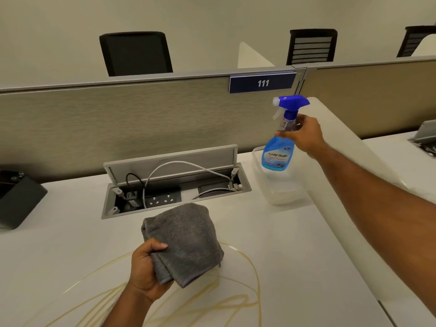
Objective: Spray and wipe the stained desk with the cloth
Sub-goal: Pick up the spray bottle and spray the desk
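Note:
My left hand (145,270) grips a folded grey cloth (186,241) and holds it just above the white desk (295,256). Thin yellowish looping stains (238,300) streak the desk under and in front of the cloth. My right hand (304,135) is closed around the neck of a blue spray bottle (279,149) with a blue trigger head, nozzle pointing left. The bottle is upright, its base inside or just above a clear plastic tub (280,190) at the desk's back right.
An open cable tray (174,187) with sockets and white and black cables lies behind the cloth. A black object (18,199) sits at the left edge. A beige partition (118,123) with a "111" sign (262,83) backs the desk; chairs stand beyond. A white side divider (354,166) borders the right.

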